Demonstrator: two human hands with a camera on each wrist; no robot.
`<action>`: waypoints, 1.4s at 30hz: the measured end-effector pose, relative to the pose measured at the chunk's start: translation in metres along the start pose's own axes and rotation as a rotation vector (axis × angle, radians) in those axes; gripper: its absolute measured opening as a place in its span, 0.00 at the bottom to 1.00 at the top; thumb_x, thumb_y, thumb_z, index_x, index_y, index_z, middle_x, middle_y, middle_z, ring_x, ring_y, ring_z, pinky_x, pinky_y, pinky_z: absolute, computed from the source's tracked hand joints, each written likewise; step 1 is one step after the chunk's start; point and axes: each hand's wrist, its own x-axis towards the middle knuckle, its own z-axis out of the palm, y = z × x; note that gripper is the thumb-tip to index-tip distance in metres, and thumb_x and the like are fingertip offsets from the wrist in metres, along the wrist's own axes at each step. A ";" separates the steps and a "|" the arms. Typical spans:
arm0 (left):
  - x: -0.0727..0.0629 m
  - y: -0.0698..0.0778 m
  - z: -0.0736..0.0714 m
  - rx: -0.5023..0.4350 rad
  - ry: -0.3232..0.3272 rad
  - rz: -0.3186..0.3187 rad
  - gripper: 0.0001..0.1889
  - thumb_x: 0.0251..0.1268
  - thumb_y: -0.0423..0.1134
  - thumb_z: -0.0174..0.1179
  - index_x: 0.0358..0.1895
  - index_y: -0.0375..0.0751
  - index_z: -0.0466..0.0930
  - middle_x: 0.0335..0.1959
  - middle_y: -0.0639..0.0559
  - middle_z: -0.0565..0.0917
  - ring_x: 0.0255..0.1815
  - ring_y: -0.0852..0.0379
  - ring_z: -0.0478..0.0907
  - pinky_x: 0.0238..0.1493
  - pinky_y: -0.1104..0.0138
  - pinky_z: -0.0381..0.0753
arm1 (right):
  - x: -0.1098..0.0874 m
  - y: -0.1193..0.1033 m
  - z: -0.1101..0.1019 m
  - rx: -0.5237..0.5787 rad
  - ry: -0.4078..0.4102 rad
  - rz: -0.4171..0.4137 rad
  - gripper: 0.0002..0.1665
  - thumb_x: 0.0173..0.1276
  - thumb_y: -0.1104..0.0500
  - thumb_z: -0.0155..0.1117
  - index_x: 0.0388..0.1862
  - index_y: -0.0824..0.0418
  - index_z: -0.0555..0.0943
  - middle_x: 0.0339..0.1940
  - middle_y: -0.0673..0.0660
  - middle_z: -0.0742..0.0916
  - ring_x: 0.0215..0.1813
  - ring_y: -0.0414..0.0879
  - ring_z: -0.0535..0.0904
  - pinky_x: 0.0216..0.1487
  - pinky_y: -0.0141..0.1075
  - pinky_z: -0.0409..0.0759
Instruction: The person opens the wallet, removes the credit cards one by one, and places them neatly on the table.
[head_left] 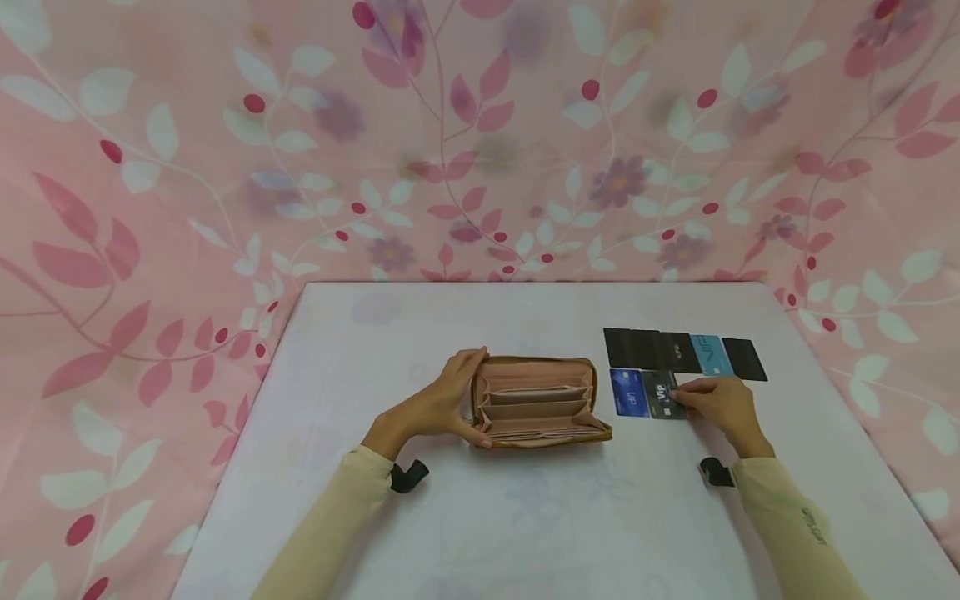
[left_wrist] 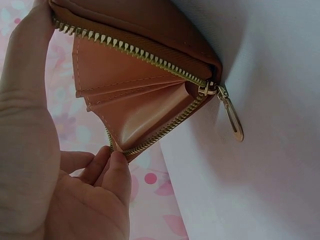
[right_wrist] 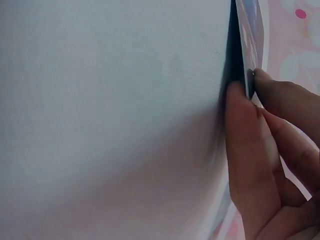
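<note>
A tan zip-around wallet [head_left: 534, 412] lies spread on the table, its pleated compartments showing. My left hand [head_left: 431, 407] grips its left end, thumb at the near edge and fingers at the far edge. In the left wrist view, gold teeth and a dangling zipper pull [left_wrist: 232, 120] show on the wallet [left_wrist: 132, 65]. To the right, my right hand [head_left: 722, 407] pinches the right edge of a dark grey VIP card [head_left: 660, 397]. The right wrist view shows this card [right_wrist: 246, 50] edge-on between thumb and fingertip, tilted up off the table. A blue card [head_left: 628, 392] lies left of it.
Behind the held card runs a row of black cards [head_left: 641, 348], with a light blue card [head_left: 711, 356] and another black card [head_left: 745, 360] at its right end. The white tabletop [head_left: 495, 525] meets pink floral cloth [head_left: 465, 167] at the back and sides.
</note>
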 end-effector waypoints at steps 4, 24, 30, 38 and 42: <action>0.001 0.000 0.000 -0.006 0.000 0.005 0.74 0.32 0.71 0.74 0.79 0.41 0.36 0.74 0.47 0.49 0.73 0.55 0.48 0.69 0.57 0.62 | -0.003 -0.007 -0.001 -0.092 0.037 -0.096 0.23 0.58 0.49 0.75 0.38 0.69 0.88 0.24 0.55 0.87 0.28 0.48 0.78 0.27 0.36 0.74; -0.002 0.001 0.000 -0.001 -0.011 -0.010 0.74 0.32 0.71 0.73 0.79 0.41 0.36 0.74 0.47 0.48 0.73 0.55 0.48 0.68 0.57 0.62 | -0.059 -0.117 0.030 -0.031 0.103 -0.784 0.04 0.57 0.66 0.75 0.32 0.60 0.88 0.28 0.50 0.87 0.29 0.40 0.81 0.27 0.35 0.81; -0.001 0.003 -0.002 0.010 -0.014 -0.017 0.74 0.32 0.71 0.73 0.79 0.42 0.34 0.74 0.48 0.48 0.73 0.56 0.47 0.69 0.58 0.62 | -0.074 -0.139 0.051 -0.069 -0.154 -1.087 0.09 0.56 0.66 0.76 0.35 0.56 0.89 0.33 0.46 0.86 0.35 0.34 0.80 0.32 0.28 0.79; -0.002 0.004 -0.001 0.001 -0.012 -0.006 0.75 0.32 0.71 0.73 0.79 0.41 0.35 0.74 0.47 0.48 0.73 0.54 0.48 0.69 0.57 0.62 | -0.075 -0.149 0.053 -0.217 -0.308 -1.044 0.07 0.58 0.67 0.73 0.33 0.56 0.90 0.29 0.44 0.86 0.33 0.33 0.78 0.31 0.28 0.77; -0.001 0.005 -0.001 0.006 -0.008 0.000 0.75 0.31 0.71 0.73 0.79 0.40 0.35 0.73 0.46 0.48 0.72 0.55 0.48 0.68 0.58 0.62 | -0.076 -0.151 0.055 -0.289 -0.278 -1.060 0.06 0.58 0.67 0.73 0.28 0.55 0.88 0.24 0.42 0.82 0.28 0.32 0.74 0.29 0.29 0.75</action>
